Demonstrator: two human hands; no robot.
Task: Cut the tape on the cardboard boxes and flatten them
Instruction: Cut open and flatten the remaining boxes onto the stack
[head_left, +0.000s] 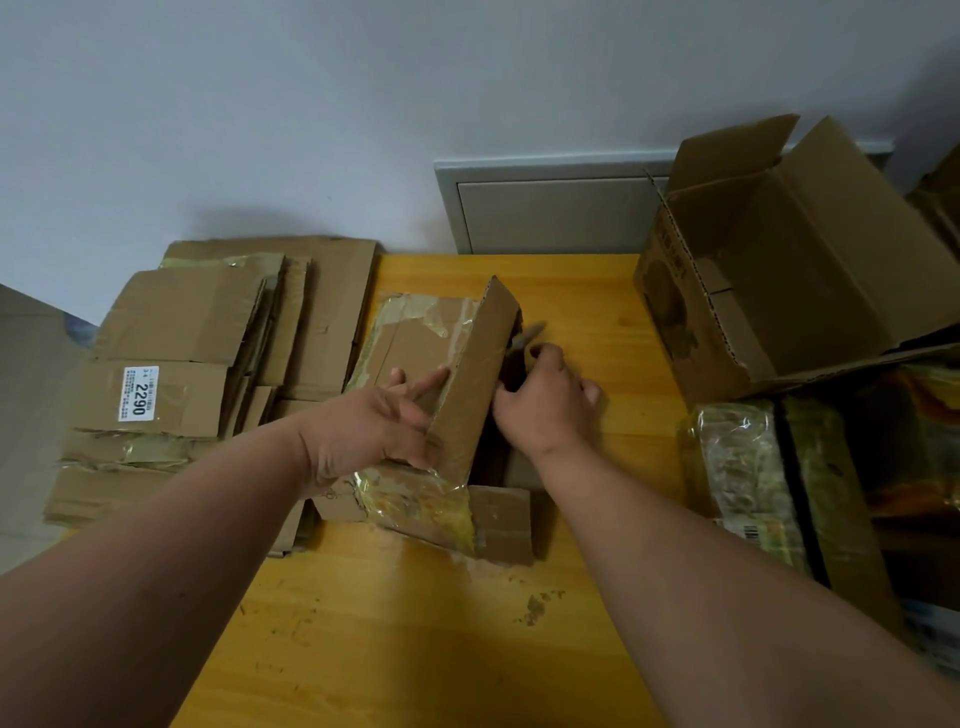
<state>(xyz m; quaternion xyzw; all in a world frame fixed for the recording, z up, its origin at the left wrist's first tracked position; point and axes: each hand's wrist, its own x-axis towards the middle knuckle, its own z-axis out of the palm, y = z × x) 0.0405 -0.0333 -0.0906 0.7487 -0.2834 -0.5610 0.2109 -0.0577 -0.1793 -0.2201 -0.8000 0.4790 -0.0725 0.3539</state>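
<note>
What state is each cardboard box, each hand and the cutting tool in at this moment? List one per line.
Small taped brown cardboard box: partly opened, one flap raised.
Left hand: gripping that raised flap.
Right hand: curled round a cutting tool.
Cutting tool: blurred, tip beside the flap.
Stack of brown cardboard boxes: flattened.
Large brown cardboard box: flaps open.
Tape-wrapped cardboard box: sealed.

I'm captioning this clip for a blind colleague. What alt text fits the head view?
A person's left hand holds a taped cardboard box on a yellow wooden table, while the right hand grips a blurred cutting tool at the box's far side. Flattened boxes are stacked to the left; an open box sits to the right.
</note>
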